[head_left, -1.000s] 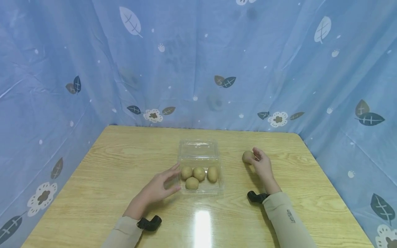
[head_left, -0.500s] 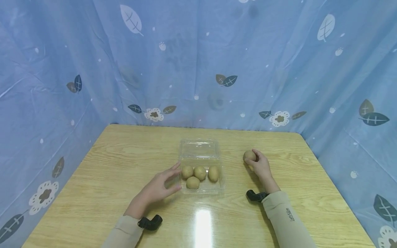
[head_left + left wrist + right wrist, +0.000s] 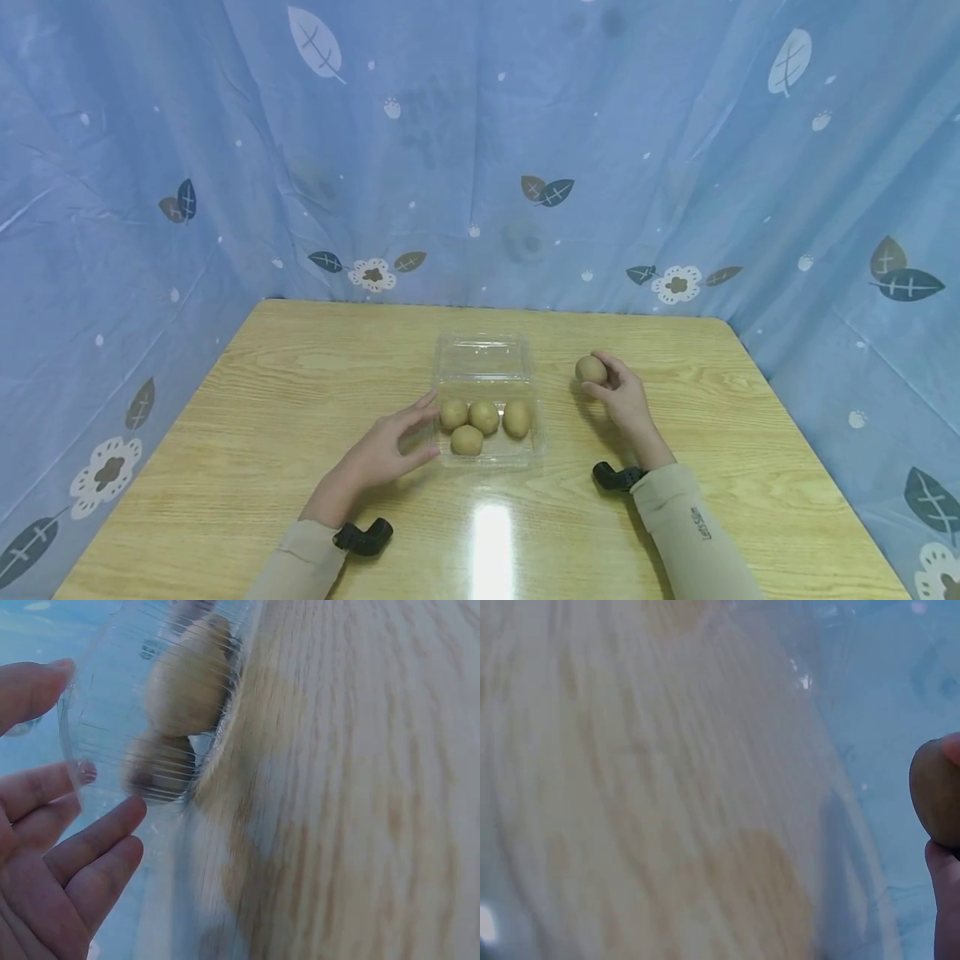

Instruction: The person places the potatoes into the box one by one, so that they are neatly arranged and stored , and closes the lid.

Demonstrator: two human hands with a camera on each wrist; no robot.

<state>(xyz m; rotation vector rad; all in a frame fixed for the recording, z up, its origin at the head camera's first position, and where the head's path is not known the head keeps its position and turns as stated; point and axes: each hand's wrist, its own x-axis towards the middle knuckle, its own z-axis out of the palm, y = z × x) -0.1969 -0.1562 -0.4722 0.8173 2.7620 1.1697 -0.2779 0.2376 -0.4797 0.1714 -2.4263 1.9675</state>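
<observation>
Potato [image 3: 590, 370] sits in the grasp of the right hand [image 3: 628, 402], pinched between thumb and fingers, and from my remote feed I place it right of the clear container [image 3: 510, 448], well apart from it. So the relation I would weigh is this: the container's bare near right part lies left and near of the grip, and the right hand is the one on that side. In the head view I read the potato's outline as almost round; the right wrist view cuts it off, so I cannot settle its long axis. I see the left hand [image 3: 386, 450] loosely spread at the container's left wall, holding no potato; whether its fingertips press the wall I cannot tell. Against half a second ago, I find the potato shifted left and slightly far, seemingly raised off the table [image 3: 570, 542], while the left hand and the four potatoes [image 3: 483, 417] in the container, three far and one near left, keep their places.
</observation>
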